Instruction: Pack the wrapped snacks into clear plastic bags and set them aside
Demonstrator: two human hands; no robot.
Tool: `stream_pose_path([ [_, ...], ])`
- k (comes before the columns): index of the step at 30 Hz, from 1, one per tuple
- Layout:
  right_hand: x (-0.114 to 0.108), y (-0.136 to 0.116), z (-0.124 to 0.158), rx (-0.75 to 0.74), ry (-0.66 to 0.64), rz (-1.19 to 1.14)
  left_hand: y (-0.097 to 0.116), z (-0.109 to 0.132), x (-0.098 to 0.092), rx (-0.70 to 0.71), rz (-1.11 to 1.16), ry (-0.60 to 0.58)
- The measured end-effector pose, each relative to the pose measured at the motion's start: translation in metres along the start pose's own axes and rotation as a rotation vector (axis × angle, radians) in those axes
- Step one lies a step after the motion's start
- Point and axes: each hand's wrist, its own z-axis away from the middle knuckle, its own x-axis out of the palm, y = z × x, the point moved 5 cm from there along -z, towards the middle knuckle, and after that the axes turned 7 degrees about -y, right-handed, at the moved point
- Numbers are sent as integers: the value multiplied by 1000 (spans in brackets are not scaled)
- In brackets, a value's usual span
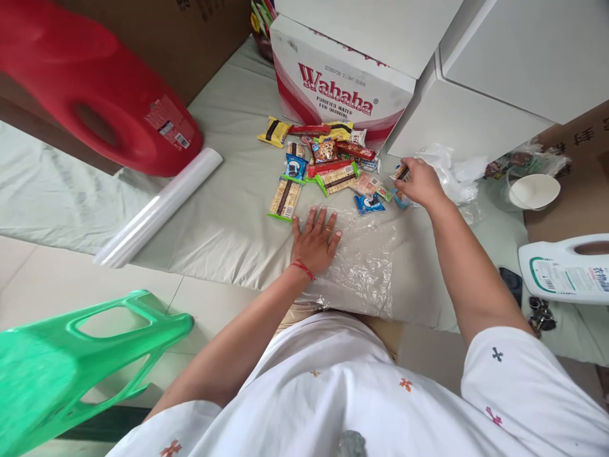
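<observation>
My left hand (314, 243) lies flat with its fingers spread, on the near left part of a clear plastic bag (366, 266). Just beyond its fingertips is a wafer bar in a green-edged wrapper (285, 198). My right hand (420, 181) is closed on a small wrapped snack (401, 172), right of the snack pile. Part of that snack is hidden by the fingers. Heaped between the hands and the box are several packaged snacks, among them a yellow packet (275, 131), blue packets (370, 203) and another green-edged bar (339, 178).
A Wahaha water box (342, 82) stands behind the pile. To the left are a plastic film roll (162, 206), a red jug (109, 95) and a green stool (95, 355). On the right sit crumpled plastic bags (451, 174), a white bowl (533, 192) and a white detergent bottle (566, 273).
</observation>
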Motion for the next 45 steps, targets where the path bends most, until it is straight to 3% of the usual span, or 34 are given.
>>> stream_pose_path([
  [3, -6, -23, 58, -68, -22, -228, -2, -1, -2, -7, 27, -9],
  [8, 26, -99, 136, -436, -344, -321, -6, -2, -2, -21, 74, -13],
  [14, 62, -149, 159, -485, -429, -82, -7, -3, -1, -18, 102, -6],
  [18, 73, -155, 158, -487, -393, -101, -8, -2, -3, -34, 130, -1],
  [28, 86, -132, 167, -503, -387, -279, -4, -3, 1, -38, 62, 18],
  [30, 80, -127, 160, -525, -340, -386, -3, -3, 2, -35, 30, 19],
  [32, 66, -110, 139, -449, -209, -486, -3, -3, 4, -33, 6, 22],
  [36, 37, -43, 64, -14, 106, -459, -3, -3, 4, -23, -5, 27],
  [38, 32, -17, 20, 115, 106, -393, -2, -3, 3, -21, 0, 26],
  [40, 32, -3, -22, 139, 71, -379, -2, -3, 3, -22, 4, 23],
  [45, 55, -5, -91, 83, -77, -428, -1, -2, 3, -17, 10, 22],
])
